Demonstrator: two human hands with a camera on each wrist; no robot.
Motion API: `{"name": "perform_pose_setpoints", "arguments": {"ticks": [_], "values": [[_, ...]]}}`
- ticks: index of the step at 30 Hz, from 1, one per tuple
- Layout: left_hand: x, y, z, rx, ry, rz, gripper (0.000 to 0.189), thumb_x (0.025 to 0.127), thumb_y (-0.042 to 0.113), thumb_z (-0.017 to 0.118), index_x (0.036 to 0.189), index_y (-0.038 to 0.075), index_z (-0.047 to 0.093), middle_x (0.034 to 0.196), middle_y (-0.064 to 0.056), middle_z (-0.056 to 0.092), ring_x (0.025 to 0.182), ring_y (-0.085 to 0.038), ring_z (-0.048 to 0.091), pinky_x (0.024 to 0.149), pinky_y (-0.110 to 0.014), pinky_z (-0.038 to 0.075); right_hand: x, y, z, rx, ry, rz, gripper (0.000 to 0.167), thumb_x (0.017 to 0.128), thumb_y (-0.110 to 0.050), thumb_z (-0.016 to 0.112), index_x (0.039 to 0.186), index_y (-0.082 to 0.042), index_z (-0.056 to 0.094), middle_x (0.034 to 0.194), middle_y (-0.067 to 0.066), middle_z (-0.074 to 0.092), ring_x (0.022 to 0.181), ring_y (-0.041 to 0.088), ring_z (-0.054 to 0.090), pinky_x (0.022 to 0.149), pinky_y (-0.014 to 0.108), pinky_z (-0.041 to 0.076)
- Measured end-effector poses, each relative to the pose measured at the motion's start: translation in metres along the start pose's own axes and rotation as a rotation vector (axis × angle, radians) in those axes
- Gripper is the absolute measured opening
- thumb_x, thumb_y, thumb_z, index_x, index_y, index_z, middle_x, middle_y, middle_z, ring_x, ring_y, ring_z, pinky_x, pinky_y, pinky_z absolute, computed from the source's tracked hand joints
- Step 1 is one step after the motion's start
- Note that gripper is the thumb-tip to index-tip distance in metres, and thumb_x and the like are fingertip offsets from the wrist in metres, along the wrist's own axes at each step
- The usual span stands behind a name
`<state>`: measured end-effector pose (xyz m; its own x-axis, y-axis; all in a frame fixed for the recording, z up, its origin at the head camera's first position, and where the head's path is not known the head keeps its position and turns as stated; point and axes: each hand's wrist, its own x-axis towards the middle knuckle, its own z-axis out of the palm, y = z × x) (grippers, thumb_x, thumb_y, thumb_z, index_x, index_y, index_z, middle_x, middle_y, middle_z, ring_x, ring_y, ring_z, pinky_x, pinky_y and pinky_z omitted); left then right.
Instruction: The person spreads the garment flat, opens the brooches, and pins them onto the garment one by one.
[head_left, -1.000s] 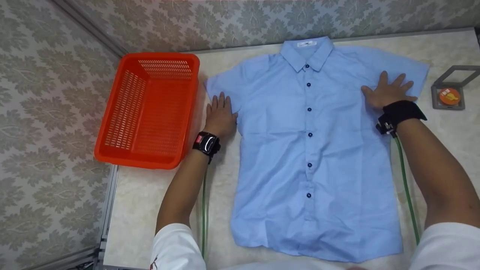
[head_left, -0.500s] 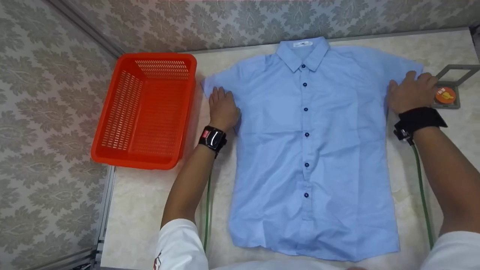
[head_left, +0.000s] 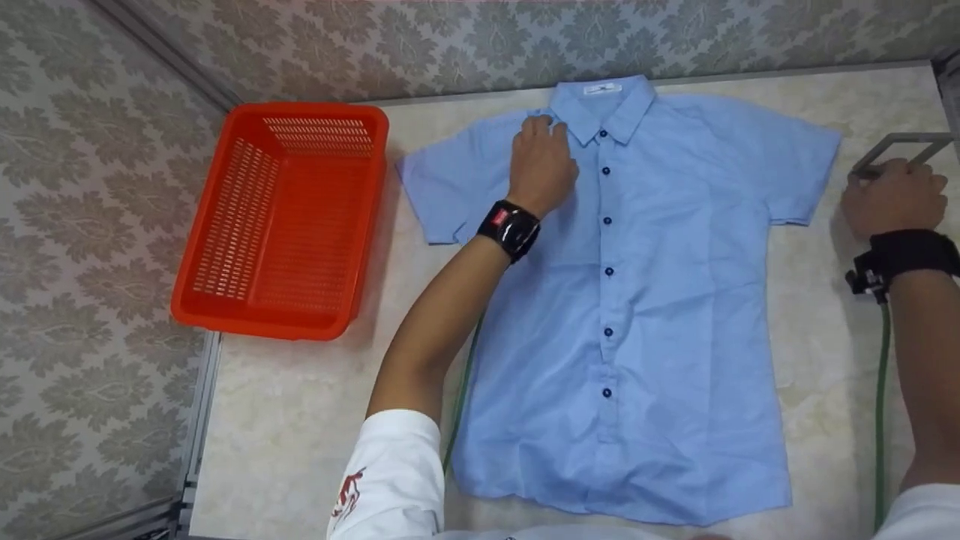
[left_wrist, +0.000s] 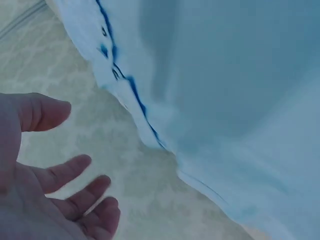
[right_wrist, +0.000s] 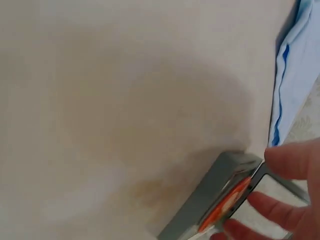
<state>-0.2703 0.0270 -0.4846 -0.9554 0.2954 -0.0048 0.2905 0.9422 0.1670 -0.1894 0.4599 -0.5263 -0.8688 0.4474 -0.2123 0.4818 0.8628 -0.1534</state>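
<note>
A light blue short-sleeved shirt (head_left: pixel 675 322) lies spread face up on the table, dark buttons down its front. Over its left shoulder, beside the collar, my left hand (head_left: pixel 544 165) is held with fingers lightly bent. The left wrist view shows these fingers (left_wrist: pixel 72 167) apart, holding nothing, beside the shirt's edge (left_wrist: pixel 135 95). At far right, my right hand (head_left: pixel 896 199) covers the base of a small grey case with its lid frame (head_left: pixel 926 138) raised. In the right wrist view, spread thumb and fingers are right at the case (right_wrist: pixel 200 197) and its orange disc (right_wrist: pixel 225 205).
An orange-red plastic basket (head_left: pixel 315 225) with slotted sides stands left of the shirt on the pale table (head_left: pixel 277 450). Patterned wall panels (head_left: pixel 465 45) rise behind and at left. A green cable (head_left: pixel 883 412) runs from the right wrist.
My left hand has moved up and right from the left sleeve to beside the collar. My right hand has left the right sleeve and gone right to the grey case.
</note>
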Motion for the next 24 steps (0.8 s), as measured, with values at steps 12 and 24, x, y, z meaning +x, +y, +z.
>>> {"name": "perform_pose_setpoints", "arguments": {"ticks": [12,24], "values": [[0.032,0.090,0.037,0.132,-0.198,0.267,0.053,0.108,0.032,0.043,0.154,0.005,0.038,0.157,-0.007,0.039,0.144,-0.020,0.036,0.116,-0.031,0.030,-0.010,0.011,0.012,0.024,0.045,-0.063,0.049,0.102,-0.025,0.034,0.128,0.017,0.041,0.124,0.043,0.042,0.119,0.061,0.040,0.093,0.066,0.039],[0.048,0.118,0.074,0.184,-0.175,0.201,0.047,0.111,0.033,0.030,0.157,0.022,0.037,0.160,-0.007,0.034,0.147,-0.028,0.031,0.117,-0.039,0.030,-0.006,0.021,0.006,0.009,0.051,-0.119,0.051,0.102,-0.032,0.050,0.129,0.010,0.055,0.113,0.041,0.056,0.105,0.059,0.051,0.085,0.064,0.044]]}}
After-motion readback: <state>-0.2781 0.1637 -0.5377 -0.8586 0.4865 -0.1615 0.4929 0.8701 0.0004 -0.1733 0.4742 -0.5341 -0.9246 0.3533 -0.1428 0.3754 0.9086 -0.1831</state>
